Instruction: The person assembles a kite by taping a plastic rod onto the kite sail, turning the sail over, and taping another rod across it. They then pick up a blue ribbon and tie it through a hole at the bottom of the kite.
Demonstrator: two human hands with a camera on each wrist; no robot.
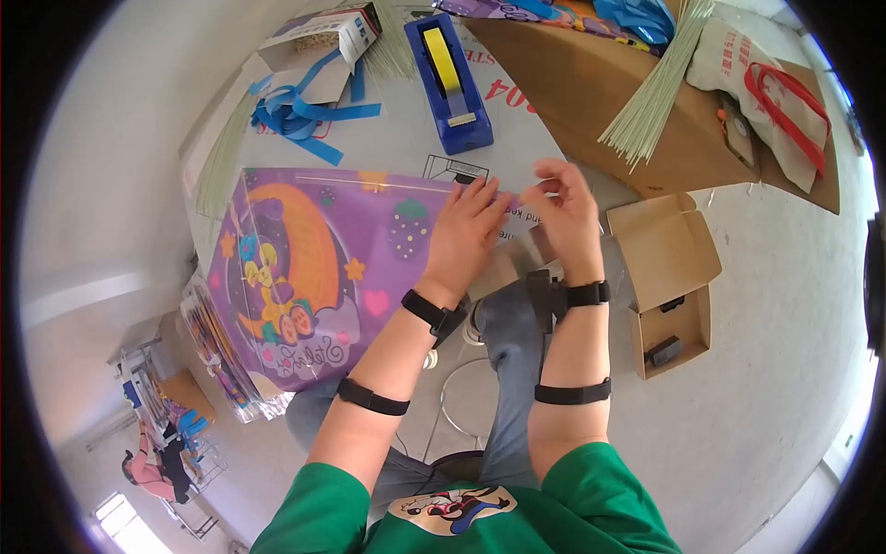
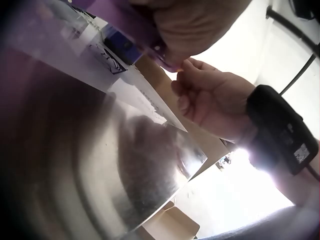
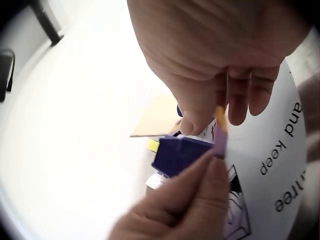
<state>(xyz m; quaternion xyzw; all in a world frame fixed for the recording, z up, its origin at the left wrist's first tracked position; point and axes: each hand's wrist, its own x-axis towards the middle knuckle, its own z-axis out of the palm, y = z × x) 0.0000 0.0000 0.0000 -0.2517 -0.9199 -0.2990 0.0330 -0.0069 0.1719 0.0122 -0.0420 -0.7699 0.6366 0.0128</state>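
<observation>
A large purple foil sheet (image 1: pixel 383 245), printed with an orange moon and a cartoon animal, hangs off the table's near edge. Its silvery back (image 2: pixel 95 165) shows in the left wrist view. My left hand (image 1: pixel 461 231) lies over the sheet's upper right part, thumb and fingers pinching its edge. Just to the right, my right hand (image 1: pixel 568 217) has its thumb and fingers closed on the sheet's end. Between the two hands, a narrow purple strip with an orange-yellow tip (image 3: pixel 220 119) stands up in the right wrist view.
Beyond the hands stands a blue tape dispenser (image 1: pixel 449 88) with yellow tape. Blue ribbon (image 1: pixel 295 111) and an opened box (image 1: pixel 318 46) sit at the back left. Pale thin sticks (image 1: pixel 651 102) lie on brown cardboard (image 1: pixel 563 92) at right. An open small carton (image 1: pixel 664 268) is beside the right forearm.
</observation>
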